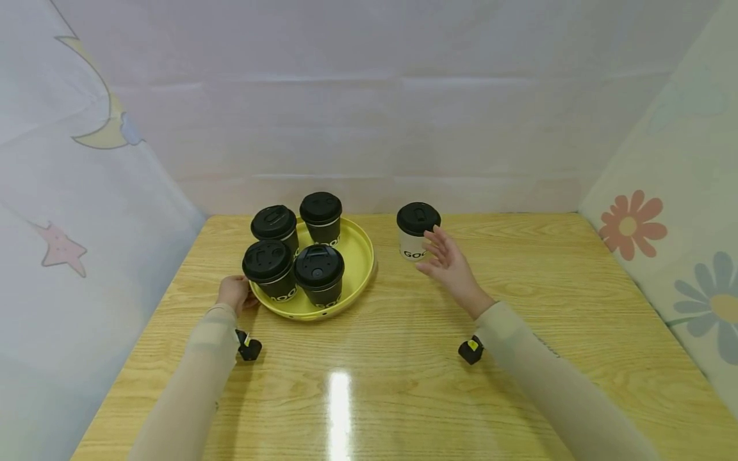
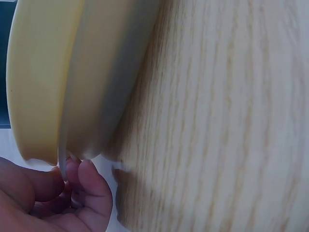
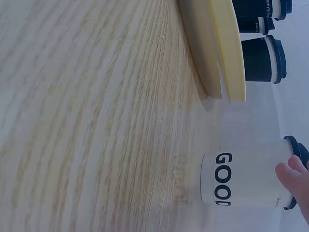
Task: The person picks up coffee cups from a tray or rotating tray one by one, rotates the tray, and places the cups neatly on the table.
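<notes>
My left hand [image 1: 233, 293] pinches the rim of a round yellow tray [image 1: 360, 259] at its left side. In the left wrist view, thumb and fingers close on the lower edge of the tray [image 2: 38, 87]. Several black paper cups with black lids stand upright on it, one of them a front cup [image 1: 319, 275]. To the right of the tray, a white paper cup [image 1: 411, 246] with a black lid and "GOOD" lettering stands on the table. My right hand [image 1: 455, 269] is beside it with fingers spread; in the right wrist view the fingertips [image 3: 289, 176] overlap the cup near its lid.
The wooden table [image 1: 403, 378] reaches back to a pale cloth backdrop [image 1: 375, 141]. Cloth walls with printed shapes flank it left and right. A small black device [image 1: 248, 347] is at the left wrist and another black device [image 1: 471, 350] at the right.
</notes>
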`<act>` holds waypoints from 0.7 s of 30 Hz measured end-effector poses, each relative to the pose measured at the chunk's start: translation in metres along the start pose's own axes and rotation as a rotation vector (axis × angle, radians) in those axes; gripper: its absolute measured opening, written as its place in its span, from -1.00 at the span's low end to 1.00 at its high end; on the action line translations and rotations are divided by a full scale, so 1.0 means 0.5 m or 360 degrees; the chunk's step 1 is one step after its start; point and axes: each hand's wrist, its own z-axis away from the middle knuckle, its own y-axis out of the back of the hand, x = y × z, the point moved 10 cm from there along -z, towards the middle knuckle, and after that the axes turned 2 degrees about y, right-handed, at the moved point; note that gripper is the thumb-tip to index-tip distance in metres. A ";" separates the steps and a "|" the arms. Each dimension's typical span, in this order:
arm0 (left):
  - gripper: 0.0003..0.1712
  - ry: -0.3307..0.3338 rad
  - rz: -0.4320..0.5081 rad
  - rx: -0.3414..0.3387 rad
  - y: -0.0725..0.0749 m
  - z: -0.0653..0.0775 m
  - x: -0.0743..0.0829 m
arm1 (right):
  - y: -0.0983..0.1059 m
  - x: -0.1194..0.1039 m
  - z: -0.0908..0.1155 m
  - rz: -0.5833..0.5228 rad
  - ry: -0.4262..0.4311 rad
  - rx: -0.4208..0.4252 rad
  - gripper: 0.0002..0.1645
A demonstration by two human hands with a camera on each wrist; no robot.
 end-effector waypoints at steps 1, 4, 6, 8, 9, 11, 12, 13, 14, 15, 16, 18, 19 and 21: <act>-0.56 0.0002 -0.0003 -0.0001 0.000 0.000 0.000 | -0.002 0.000 0.000 -0.0003 0.0004 -0.0003 -0.01; -0.55 0.0010 -0.0006 0.0000 0.000 0.003 0.000 | -0.009 -0.001 -0.002 -0.0013 0.0015 -0.0010 -0.01; -0.55 0.0013 -0.0003 -0.0003 0.000 0.005 0.001 | -0.012 0.000 -0.003 -0.0014 0.0019 -0.0014 0.00; -0.54 0.0016 -0.0002 -0.0001 0.000 0.007 0.001 | -0.016 0.000 -0.003 -0.0018 0.0023 -0.0024 0.00; -0.54 0.0015 -0.0003 -0.0002 0.000 0.008 0.001 | -0.017 0.000 -0.003 -0.0019 0.0020 -0.0027 0.00; -0.54 0.0012 -0.0018 -0.0002 -0.001 0.010 0.002 | -0.020 0.001 -0.002 -0.0019 0.0016 -0.0034 0.00; -0.53 0.0010 -0.0026 -0.0002 -0.001 0.010 0.003 | -0.021 0.001 -0.001 -0.0022 0.0015 -0.0037 0.00; -0.53 0.0006 -0.0032 -0.0002 -0.001 0.010 0.003 | -0.023 0.001 -0.001 -0.0026 0.0013 -0.0041 -0.01; -0.53 0.0005 -0.0039 -0.0003 -0.001 0.010 0.004 | -0.024 0.002 -0.002 -0.0029 0.0010 -0.0043 -0.01; -0.53 0.0004 -0.0043 -0.0004 -0.001 0.010 0.004 | -0.025 0.003 -0.002 -0.0034 0.0008 -0.0043 -0.01; -0.54 0.0006 -0.0046 -0.0003 -0.001 0.010 0.004 | -0.027 0.004 -0.003 -0.0035 0.0010 -0.0047 -0.01; -0.54 0.0005 -0.0045 -0.0004 0.000 0.011 0.005 | -0.031 0.004 -0.004 -0.0041 0.0015 -0.0053 -0.01; -0.54 0.0005 -0.0042 -0.0002 0.000 0.012 0.005 | -0.032 0.005 -0.005 -0.0037 0.0015 -0.0056 -0.01; -0.53 0.0007 -0.0036 0.0000 0.000 0.014 0.006 | -0.036 0.003 -0.005 -0.0044 0.0018 -0.0060 0.00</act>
